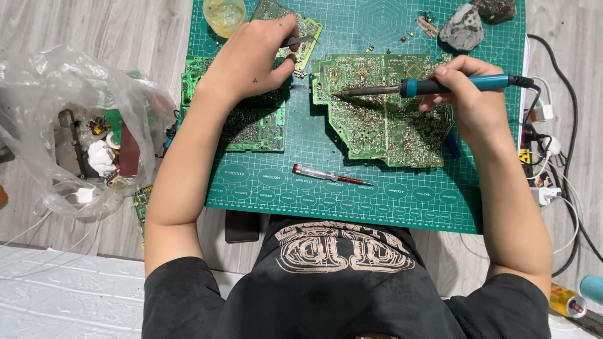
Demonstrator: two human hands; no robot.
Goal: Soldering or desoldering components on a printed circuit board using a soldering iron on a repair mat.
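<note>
- Green cutting mat [377, 201] covers the middle of the pale wooden desk [94, 25], and all the work sits on it.
- At about 3 o'clock, the right hand [474, 94] is closed around the blue handle of a soldering iron [433, 86]; its metal tip rests on the upper left part of the large circuit board [383, 113].
- At about 11 o'clock, the left hand [251, 59] pinches a pair of tweezers [298, 41], their points over a smaller board [301, 28] at the mat's top edge.
- Under the left wrist lies a second green board [251, 125], untouched, well apart from the iron.
- Loose small parts [405, 39] lie scattered near 12 o'clock, which suggests some components are already off; I judge the work to be midway, since the large board looks largely populated with solder joints.
- A red-handled screwdriver [330, 174] lies idle at 6 o'clock, just below the boards.
- Two grey stones [463, 26] sit at 1 o'clock; a yellowish glass jar [224, 14] stands at 11 o'clock.
- At 9 o'clock, off the mat, a clear plastic bag [75, 125] holds mixed scrap.
- Cables [559, 125] trail along the 3 o'clock edge.
</note>
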